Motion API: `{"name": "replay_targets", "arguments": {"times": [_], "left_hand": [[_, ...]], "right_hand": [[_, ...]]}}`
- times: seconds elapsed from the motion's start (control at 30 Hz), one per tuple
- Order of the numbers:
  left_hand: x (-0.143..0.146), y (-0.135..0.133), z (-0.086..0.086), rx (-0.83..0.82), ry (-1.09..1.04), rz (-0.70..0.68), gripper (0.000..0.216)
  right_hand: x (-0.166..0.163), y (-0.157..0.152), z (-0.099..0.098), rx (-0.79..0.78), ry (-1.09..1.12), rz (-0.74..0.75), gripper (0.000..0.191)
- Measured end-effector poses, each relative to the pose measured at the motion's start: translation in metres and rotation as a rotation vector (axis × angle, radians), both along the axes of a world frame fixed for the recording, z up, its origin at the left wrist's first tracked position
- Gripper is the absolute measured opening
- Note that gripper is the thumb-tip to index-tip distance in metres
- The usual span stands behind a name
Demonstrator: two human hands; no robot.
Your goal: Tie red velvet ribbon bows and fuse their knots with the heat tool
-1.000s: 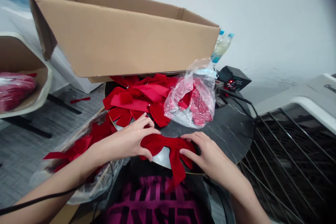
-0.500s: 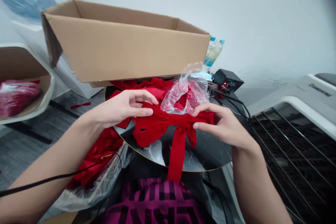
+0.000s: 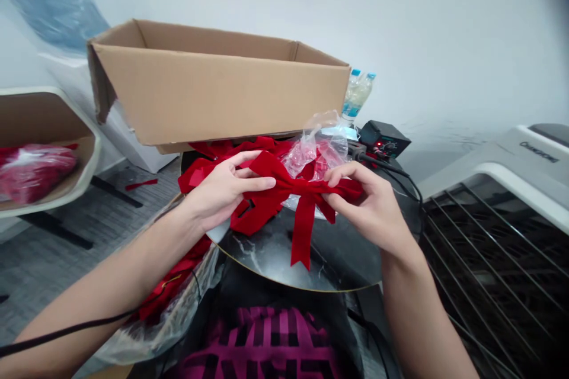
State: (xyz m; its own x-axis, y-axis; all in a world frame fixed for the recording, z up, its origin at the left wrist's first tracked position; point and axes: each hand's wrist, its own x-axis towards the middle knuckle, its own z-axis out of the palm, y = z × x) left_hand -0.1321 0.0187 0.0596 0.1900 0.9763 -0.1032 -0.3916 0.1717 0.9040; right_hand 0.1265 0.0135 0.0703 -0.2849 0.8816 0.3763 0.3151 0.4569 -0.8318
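Note:
Between my hands, above the dark round table (image 3: 267,260), is a red velvet bow (image 3: 303,188) with a ribbon tail hanging down. My left hand (image 3: 231,186) grips its left loop between thumb and fingers. On the right loop, my right hand (image 3: 367,195) pinches with thumb and index finger. Behind the bow lies a clear plastic bag (image 3: 317,145) with red pieces inside. More red bows (image 3: 198,172) are heaped behind my left hand, partly hidden by it.
A large open cardboard box (image 3: 222,89) stands at the back. Right of it are water bottles (image 3: 357,95) and a black control box (image 3: 384,139) with cables. A plastic-lined bin (image 3: 178,308) of red fabric sits lower left; a white heater-like appliance (image 3: 502,172) stands right.
The bow has risen slightly and now faces me, its tail end hanging free over the table. My left hand has shifted right along with its loop.

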Motion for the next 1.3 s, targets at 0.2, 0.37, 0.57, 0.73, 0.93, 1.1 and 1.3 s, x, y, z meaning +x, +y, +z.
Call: {"name": "replay_targets", "arguments": {"times": [0.2, 0.37, 0.57, 0.73, 0.93, 1.1, 1.3], "left_hand": [[0.010, 0.000, -0.009, 0.019, -0.030, 0.051, 0.047], [0.012, 0.001, -0.009, 0.140, 0.178, 0.133, 0.042], [0.012, -0.002, -0.011, 0.333, 0.379, 0.162, 0.028], [0.016, -0.002, -0.013, 0.238, 0.399, 0.121, 0.056], [0.008, 0.003, -0.013, 0.082, 0.306, 0.007, 0.054], [-0.008, -0.001, -0.018, 0.129, 0.318, -0.103, 0.080], [-0.014, -0.005, -0.020, 0.224, 0.415, 0.019, 0.065]], "right_hand": [[-0.002, 0.006, -0.005, 0.059, -0.121, -0.013, 0.028], [0.005, 0.010, -0.001, -0.044, -0.187, 0.147, 0.032], [0.001, 0.008, 0.000, -0.247, -0.083, 0.201, 0.025], [-0.006, 0.009, -0.002, -0.212, -0.109, 0.153, 0.020], [-0.002, 0.017, -0.002, -0.162, -0.179, 0.176, 0.019], [0.001, 0.022, -0.001, -0.106, -0.252, 0.209, 0.026], [-0.025, 0.024, 0.001, 0.144, -0.442, 0.207, 0.026]]}}
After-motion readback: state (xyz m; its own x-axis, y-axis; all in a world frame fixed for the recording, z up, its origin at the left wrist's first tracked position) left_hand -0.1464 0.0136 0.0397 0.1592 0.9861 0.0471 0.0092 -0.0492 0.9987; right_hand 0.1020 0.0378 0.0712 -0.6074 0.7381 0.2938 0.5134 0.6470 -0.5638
